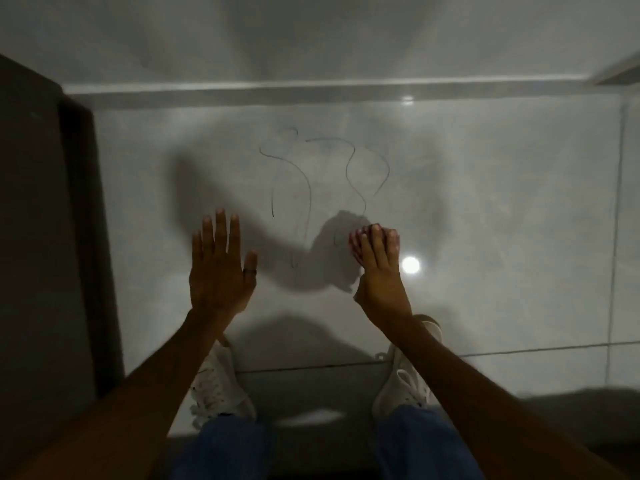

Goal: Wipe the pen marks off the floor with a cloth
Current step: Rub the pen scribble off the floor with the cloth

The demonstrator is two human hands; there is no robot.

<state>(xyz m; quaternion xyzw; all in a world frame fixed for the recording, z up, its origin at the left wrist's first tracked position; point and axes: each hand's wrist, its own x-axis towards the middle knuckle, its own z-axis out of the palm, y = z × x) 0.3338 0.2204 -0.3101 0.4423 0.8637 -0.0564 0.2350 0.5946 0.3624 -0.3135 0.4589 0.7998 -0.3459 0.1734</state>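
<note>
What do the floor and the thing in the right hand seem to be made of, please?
The floor looks like glossy glazed or polished tile: it mirrors a lamp as a bright spot and shows thin grout lines. The reddish bundle under the right hand seems soft cloth, bunched under the fingers, though it is mostly hidden, so the fabric is uncertain.

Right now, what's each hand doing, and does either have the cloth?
Left hand: open, fingers spread, empty.
Right hand: closed on a reddish cloth, near the pen marks on the floor.
</note>
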